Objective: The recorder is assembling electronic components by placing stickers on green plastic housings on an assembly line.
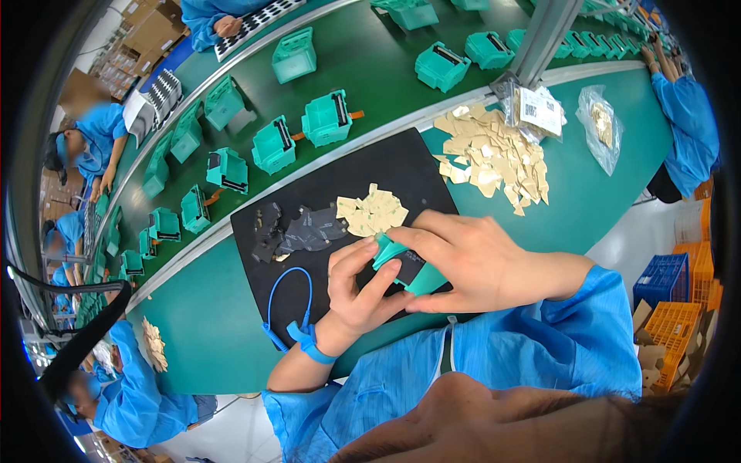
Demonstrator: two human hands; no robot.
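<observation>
Both my hands are closed round a green plastic housing (427, 281) with a dark panel on it, held over the black mat (401, 163). My left hand (356, 284) grips its left side, thumb and fingers on the edge. From the right, my right hand (471, 258) wraps over the top and far side, hiding much of the housing. Just beyond my fingers lies a small heap of cream paper pieces (373, 210). Left of it are crumpled black sheet pieces (309, 230). A blue wrist strap (310, 344) with a coiled cord circles my left wrist.
A bigger pile of cream pieces (494, 154) lies right of the mat, near clear plastic bags (600, 127) and a metal post (540, 42). Beyond a metal rail, green housings (327, 119) line a conveyor (355, 62). Co-workers in blue sit around; crates (670, 332) stand at right.
</observation>
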